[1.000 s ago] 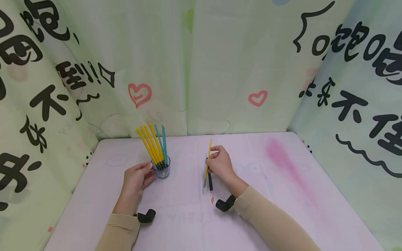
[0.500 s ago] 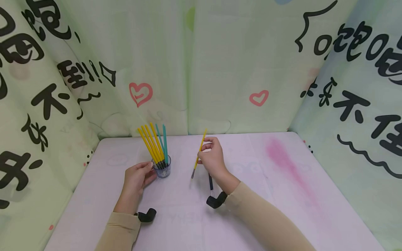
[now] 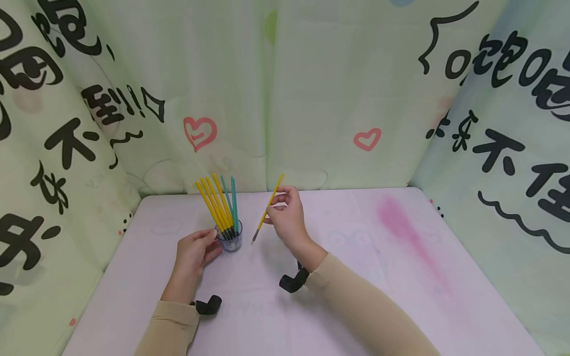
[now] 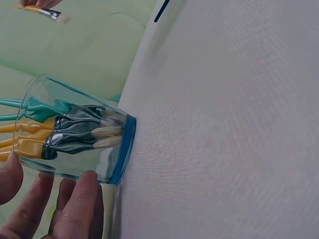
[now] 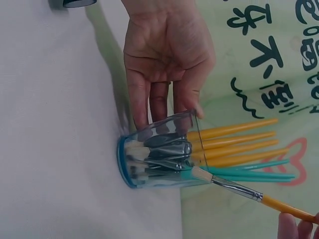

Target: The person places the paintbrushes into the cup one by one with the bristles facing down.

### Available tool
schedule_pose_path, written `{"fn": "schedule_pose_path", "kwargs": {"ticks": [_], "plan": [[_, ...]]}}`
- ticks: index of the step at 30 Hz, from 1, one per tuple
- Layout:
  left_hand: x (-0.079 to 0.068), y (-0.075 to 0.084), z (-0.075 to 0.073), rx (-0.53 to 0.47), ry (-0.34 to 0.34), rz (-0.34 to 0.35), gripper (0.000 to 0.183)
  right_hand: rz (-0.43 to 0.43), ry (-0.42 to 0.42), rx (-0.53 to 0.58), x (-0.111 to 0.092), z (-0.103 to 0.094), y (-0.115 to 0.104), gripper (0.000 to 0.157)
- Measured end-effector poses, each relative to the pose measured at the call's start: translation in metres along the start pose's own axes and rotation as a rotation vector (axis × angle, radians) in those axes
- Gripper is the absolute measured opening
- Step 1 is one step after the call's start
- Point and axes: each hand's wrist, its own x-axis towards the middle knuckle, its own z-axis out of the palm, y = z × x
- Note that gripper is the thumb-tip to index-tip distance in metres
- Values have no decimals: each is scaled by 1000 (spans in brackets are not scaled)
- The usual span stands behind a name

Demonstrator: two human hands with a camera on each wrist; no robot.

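Note:
A clear cup (image 3: 231,245) with a blue base (image 4: 127,149) stands upright on the table. My left hand (image 3: 196,252) holds it from the left, thumb up by the rim and fingers along the wall. Inside, bristles down, lean several yellow-handled paintbrushes (image 3: 213,205) and a few teal-handled ones (image 3: 233,200). To the right of the cup, my right hand (image 3: 288,217) pinches a yellow paintbrush (image 3: 269,205) by its handle, raised and slanting, pale bristles (image 5: 201,174) pointing down-left. In the right wrist view those bristles overlap the cup's rim.
A dark-handled paintbrush (image 3: 299,264) lies on the table, mostly hidden behind my right wrist; its dark end (image 4: 162,10) shows in the left wrist view. The pale table (image 3: 249,316) carries a pink stain. Printed curtains (image 3: 311,99) close in the back and sides.
My right hand has lifted the yellow paintbrush away from beside the dark-handled one and carried it left toward the cup, tilting it more. The left hand has stayed at the cup.

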Motion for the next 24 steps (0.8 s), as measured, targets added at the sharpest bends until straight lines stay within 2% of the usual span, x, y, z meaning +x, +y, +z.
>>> {"fn": "schedule_pose_path", "kwargs": {"ticks": [16,24], "plan": [[0,1,0,-1,4,1,41,-28,-32,89,4,25,-5,45],[0,0,0,2,4,-7,41,-52,-57,29,5,38,5,43]]}}
